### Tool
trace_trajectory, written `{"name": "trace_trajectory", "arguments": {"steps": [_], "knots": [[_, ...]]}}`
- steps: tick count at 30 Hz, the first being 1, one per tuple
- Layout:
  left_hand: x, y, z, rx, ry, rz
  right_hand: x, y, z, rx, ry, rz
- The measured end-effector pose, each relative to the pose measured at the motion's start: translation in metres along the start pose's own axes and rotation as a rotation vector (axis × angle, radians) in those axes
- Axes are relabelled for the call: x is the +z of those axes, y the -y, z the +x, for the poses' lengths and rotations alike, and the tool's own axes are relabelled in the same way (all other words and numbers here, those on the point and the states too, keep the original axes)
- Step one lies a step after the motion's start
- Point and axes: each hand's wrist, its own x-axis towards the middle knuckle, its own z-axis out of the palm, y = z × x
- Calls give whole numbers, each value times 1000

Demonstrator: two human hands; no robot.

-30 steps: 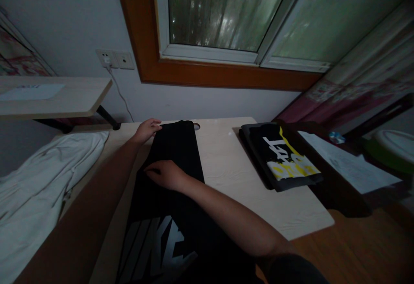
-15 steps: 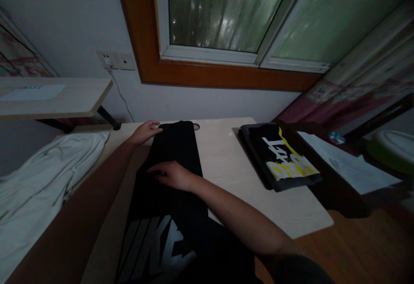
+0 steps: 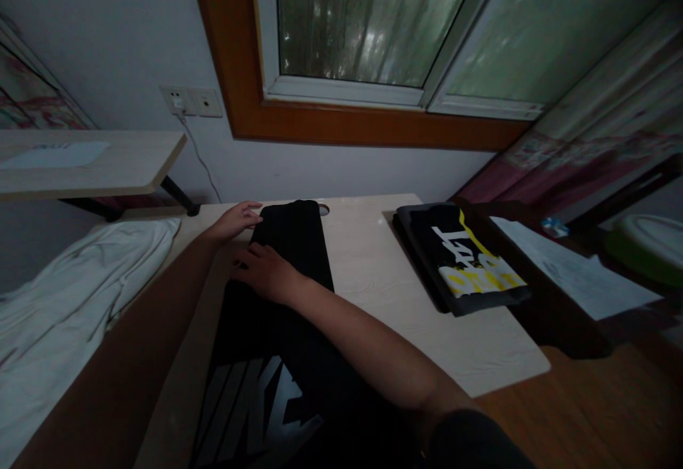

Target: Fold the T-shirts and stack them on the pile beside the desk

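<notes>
A black garment (image 3: 291, 234) with large grey-white letters lies lengthwise on the pale wooden table (image 3: 368, 255), folded into a long strip. Its near end runs out of view at the bottom. At the strip's far left corner, my left hand (image 3: 237, 219) has its fingers stretched out, touching or just beside the cloth. Closer to me, my right hand (image 3: 269, 273) lies palm down over the garment, its fingers apart and slightly bent at the left edge. My right forearm crosses above the cloth and hides part of it.
Folded dark clothes (image 3: 462, 255) with a yellow and white print lie at the table's right. White cloth (image 3: 90, 277) is heaped at the left, below a raised shelf (image 3: 133, 163). Paper (image 3: 570, 266) rests on a dark surface at the right. A window (image 3: 373, 28) is ahead.
My right hand has slid left and slightly away from me across the garment to its left edge. My left hand has shifted slightly left. The garment lies nearly as before.
</notes>
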Motion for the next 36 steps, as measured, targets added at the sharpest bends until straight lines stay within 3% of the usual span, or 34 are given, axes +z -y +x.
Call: {"name": "trace_trajectory", "arguments": {"steps": [10, 17, 20, 22, 24, 27, 36], "knots": [[3, 0, 5, -32, -81, 27, 21, -5, 10, 44, 10, 137], [14, 2, 3, 30, -249, 142, 32, 0, -4, 63, -83, 241], [18, -3, -6, 173, -300, 230, 29, 2, -11, 72, -101, 282], [18, -7, -14, 358, -214, 364, 24, 3, -18, 103, -98, 299], [16, -7, -21, 507, -24, 524, 20, 4, -25, 134, -88, 308], [12, -4, -27, 548, 225, 707, 17, 5, -37, 135, -62, 299], [11, 1, -16, 445, 280, 1142, 10, 5, -72, 63, 8, 243]]}}
